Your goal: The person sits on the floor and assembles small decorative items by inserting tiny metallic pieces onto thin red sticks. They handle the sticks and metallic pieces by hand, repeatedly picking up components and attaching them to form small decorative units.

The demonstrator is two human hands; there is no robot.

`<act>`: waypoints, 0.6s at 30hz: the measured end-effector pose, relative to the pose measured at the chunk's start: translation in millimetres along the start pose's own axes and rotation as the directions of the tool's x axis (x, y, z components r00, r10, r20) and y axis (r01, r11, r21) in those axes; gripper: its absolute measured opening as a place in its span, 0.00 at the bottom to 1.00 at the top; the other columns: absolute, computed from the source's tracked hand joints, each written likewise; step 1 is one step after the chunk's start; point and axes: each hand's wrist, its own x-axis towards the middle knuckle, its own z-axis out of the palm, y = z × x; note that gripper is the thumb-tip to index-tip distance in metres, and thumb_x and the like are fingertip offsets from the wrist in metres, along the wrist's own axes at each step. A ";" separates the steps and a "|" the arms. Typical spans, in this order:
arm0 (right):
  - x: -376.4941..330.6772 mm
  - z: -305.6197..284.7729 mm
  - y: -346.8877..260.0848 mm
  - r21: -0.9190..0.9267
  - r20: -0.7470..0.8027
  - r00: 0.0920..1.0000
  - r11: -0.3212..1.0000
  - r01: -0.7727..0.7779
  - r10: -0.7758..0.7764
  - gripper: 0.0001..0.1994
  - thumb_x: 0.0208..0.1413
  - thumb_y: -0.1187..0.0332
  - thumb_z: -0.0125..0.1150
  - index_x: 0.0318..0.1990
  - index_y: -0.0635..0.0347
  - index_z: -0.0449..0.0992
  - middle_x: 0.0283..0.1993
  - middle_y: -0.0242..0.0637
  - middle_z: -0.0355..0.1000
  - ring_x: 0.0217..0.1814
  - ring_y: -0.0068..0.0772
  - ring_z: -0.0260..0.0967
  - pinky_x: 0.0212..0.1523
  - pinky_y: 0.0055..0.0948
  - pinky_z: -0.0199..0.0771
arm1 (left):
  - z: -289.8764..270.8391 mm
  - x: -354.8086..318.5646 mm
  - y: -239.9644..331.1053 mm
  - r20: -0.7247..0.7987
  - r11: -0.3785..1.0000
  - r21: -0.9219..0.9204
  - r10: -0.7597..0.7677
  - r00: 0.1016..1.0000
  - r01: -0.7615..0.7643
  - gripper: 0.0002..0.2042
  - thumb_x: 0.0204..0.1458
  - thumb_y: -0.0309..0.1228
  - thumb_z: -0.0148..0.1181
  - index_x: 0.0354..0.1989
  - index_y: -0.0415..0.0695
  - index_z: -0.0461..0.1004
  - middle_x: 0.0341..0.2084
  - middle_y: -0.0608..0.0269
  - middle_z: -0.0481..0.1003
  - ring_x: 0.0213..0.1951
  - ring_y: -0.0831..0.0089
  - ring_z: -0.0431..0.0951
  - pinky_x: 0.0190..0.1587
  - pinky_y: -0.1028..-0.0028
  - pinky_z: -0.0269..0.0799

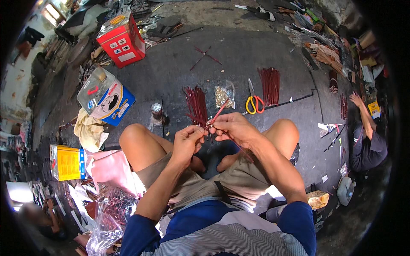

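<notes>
My left hand [188, 143] and my right hand [235, 129] meet above my crossed legs, fingers pinched together. Between them is a thin dark red strap [220, 110]. One end rises past my right fingers, and thin red lengths trail below that hand. A small shiny piece [209, 126] shows at the fingertips; whether it is a buckle I cannot tell. Just beyond my hands lies a loose pile of dark red straps [196, 102]. Beside it is a clear bag of small gold-coloured pieces [223, 96]. Scissors [255, 103] with yellow and red handles lie to the right.
A neat strap bundle [270, 86] lies past the scissors, and crossed straps [206, 58] farther off. To the left stand a small can [156, 112], a blue-and-white container [106, 100], a red tin [123, 45] and a yellow tin [68, 163]. Another person [367, 141] sits at right.
</notes>
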 end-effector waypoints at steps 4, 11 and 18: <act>-7.5 4.5 -3.5 -0.200 -0.064 0.997 0.980 0.020 -0.033 0.09 0.59 0.70 0.60 0.37 0.69 0.77 0.29 0.33 0.74 0.27 0.16 0.70 0.30 0.20 0.81 | 1.9 -5.0 0.9 -0.019 0.988 0.090 0.125 0.992 -0.122 0.09 0.58 0.31 0.59 0.38 0.37 0.79 0.21 0.69 0.73 0.17 0.87 0.64 0.18 0.83 0.56; -10.8 13.3 -8.2 -0.303 -0.040 0.994 0.949 0.083 -0.100 0.10 0.60 0.66 0.61 0.35 0.65 0.77 0.26 0.30 0.73 0.23 0.14 0.67 0.22 0.15 0.72 | 8.1 -7.9 12.8 -0.040 0.988 0.016 0.152 0.988 -0.152 0.07 0.56 0.27 0.60 0.38 0.36 0.80 0.24 0.65 0.78 0.21 0.84 0.70 0.23 0.84 0.62; -13.4 22.8 -6.9 -0.203 0.007 0.989 0.968 0.145 -0.147 0.07 0.60 0.67 0.60 0.37 0.63 0.77 0.25 0.27 0.70 0.20 0.13 0.62 0.18 0.17 0.60 | 6.3 -11.5 22.6 -0.032 0.979 0.055 0.200 0.979 -0.198 0.08 0.55 0.28 0.61 0.37 0.35 0.80 0.23 0.65 0.77 0.21 0.82 0.71 0.22 0.83 0.63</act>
